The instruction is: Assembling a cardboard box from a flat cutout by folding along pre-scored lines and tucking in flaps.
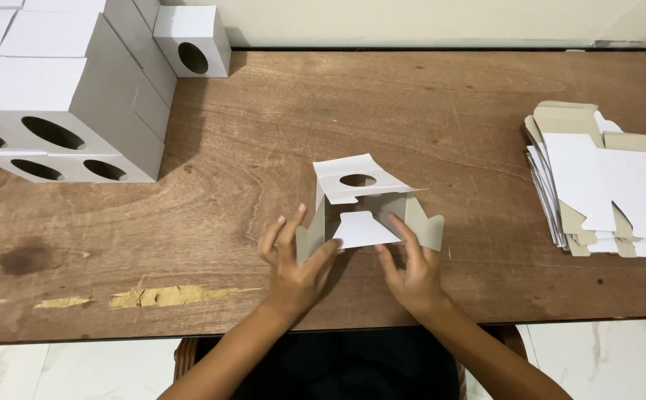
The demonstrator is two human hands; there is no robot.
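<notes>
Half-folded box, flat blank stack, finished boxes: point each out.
half-folded box (358, 180): head view, on its white panel beside the oval cutout.
flat blank stack (604, 185): head view, on the top sheet's white face.
finished boxes (30, 85): head view, on one box's top face.

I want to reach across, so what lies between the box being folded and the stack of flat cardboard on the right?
Only bare wooden table in the head view, between the half-folded box and the stack of flat blanks.

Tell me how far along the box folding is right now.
Done: folded white boxes stacked at the table's far left. In hand: the left hand and right hand hold a half-folded box, flaps open. Left: a pile of flat blanks on the right.
</notes>
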